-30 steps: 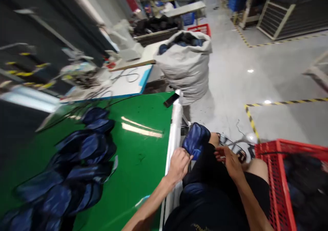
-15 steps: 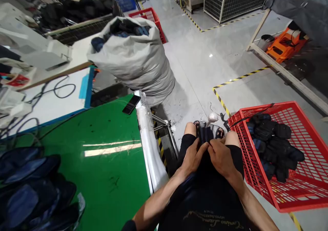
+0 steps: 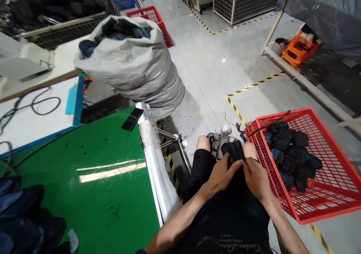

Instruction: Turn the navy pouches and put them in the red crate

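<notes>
Both hands are closed on one dark pouch (image 3: 233, 151) in the lap: the left hand (image 3: 222, 176) pinches its near edge, the right hand (image 3: 256, 179) grips it from 3 o'clock. I think it is better to keep the thumbs on the seam and work evenly. The red basket (image 3: 316, 209) with similar pouches (image 3: 290, 152) stands at 3 o'clock, the green table (image 3: 93, 171) at 9 o'clock.
</notes>
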Tool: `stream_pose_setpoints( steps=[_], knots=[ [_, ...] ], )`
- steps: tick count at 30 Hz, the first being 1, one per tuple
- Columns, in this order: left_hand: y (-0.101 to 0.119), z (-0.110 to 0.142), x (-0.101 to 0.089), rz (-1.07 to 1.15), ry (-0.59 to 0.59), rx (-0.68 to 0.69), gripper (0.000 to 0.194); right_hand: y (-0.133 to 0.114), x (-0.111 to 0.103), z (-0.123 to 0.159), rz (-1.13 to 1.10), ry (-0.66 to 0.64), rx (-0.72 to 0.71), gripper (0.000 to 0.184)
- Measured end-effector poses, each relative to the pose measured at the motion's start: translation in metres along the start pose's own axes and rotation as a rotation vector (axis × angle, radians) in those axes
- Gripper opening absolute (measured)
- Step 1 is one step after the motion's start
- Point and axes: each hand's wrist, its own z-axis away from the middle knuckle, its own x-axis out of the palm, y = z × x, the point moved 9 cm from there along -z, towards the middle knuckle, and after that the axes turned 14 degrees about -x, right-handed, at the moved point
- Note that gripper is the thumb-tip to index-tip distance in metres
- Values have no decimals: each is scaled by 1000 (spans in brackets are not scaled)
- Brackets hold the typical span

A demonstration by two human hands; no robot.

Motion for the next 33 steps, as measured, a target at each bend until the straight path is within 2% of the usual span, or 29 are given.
stream_pose_setpoints(
  steps=[2, 3, 7, 8, 10, 12, 14, 16, 18, 20, 22, 25, 27, 30, 33],
  knots=[
    [-1, -7, 7, -16, 41, -1, 46, -4, 11, 4, -63, -28, 21, 49],
    [-3, -9, 5, -31, 66, 10, 47, 4, 10, 8, -86, -1, 76, 50],
    [-16, -4, -20, -114, 195, 54, 45, 76, -10, 35, -202, 238, 457, 57],
    [-15, 0, -23, -142, 207, 103, 43, 91, -9, 40, -247, 260, 519, 58],
    [-6, 9, -16, -208, 173, 287, 36, 105, -1, 43, -297, 209, 556, 59],
    [5, 21, 0, -272, 110, 498, 26, 101, 5, 39, -261, 147, 524, 57],
    [12, 29, 17, -319, 46, 631, 20, 83, 1, 31, -199, 168, 457, 60],
    [17, 34, 29, -321, -38, 675, 16, 60, -13, 24, -125, 266, 415, 64],
    [22, 35, 28, -225, -85, 620, 11, 37, -34, 19, -15, 389, 384, 61],
    [28, 31, 8, -34, 17, 483, 20, 11, -53, 11, 109, 480, 294, 57],
    [33, 31, -21, 144, 213, 345, 37, -21, -59, -7, 180, 467, 95, 50],
    [48, 32, -58, 287, 447, 253, 49, -75, -41, -48, 160, 284, -249, 33],
    [55, 23, -82, 359, 552, 224, 48, -103, -24, -77, 81, 193, -401, 28],
    [51, 1, -121, 469, 722, 214, 40, -120, -4, -119, -58, 139, -449, 30],
    [34, -28, -144, 472, 775, 182, 44, -95, -2, -145, -58, 180, -305, 38]
  ],
)
